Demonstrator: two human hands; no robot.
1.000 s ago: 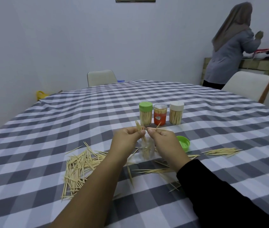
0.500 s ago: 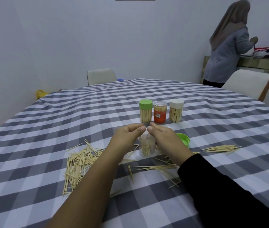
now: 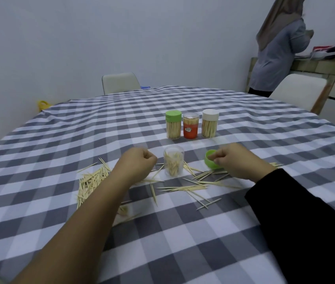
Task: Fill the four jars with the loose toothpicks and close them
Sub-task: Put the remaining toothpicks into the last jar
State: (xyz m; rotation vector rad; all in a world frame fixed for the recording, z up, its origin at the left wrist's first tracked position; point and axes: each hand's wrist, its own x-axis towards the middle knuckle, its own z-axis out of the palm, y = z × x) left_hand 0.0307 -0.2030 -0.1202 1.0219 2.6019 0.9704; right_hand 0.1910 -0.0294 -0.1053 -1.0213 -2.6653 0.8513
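Two forearms are reaching in from the bottom edge, the left bare, the right in a black sleeve [image 3: 306,222], both cut off by the frame. Loose toothpicks [image 3: 93,181] are lying scattered on the checked cloth [image 3: 183,253]; the left forearm is hiding part of the biggest heap, and a few picks beneath it are blurred.

The left hand [image 3: 137,165] is hovering just left of the open jar [image 3: 173,160], fingers curled into a fist; nothing is showing in it, though the palm is turned away. The right hand [image 3: 238,160] is sitting to the jar's right, its fingertips curling at the rim of the green lid [image 3: 210,161]. They seem to be pinching the rim, but the hand is covering the lid's right side, so the hold is hard to confirm.

The open jar is standing upright between the hands, clear, part-filled with toothpicks leaning at angles.

Farther back, three closed jars are standing in a row, touching or nearly so: a green-capped jar [image 3: 173,125], an orange jar [image 3: 190,126] and a white-capped jar [image 3: 209,124].

Beyond the table, two chairs are partly hidden by its edge: a far chair [image 3: 120,82] and a right chair [image 3: 297,89]. A person [image 3: 279,52] is standing at a counter [image 3: 326,67], head cut off by the top edge.
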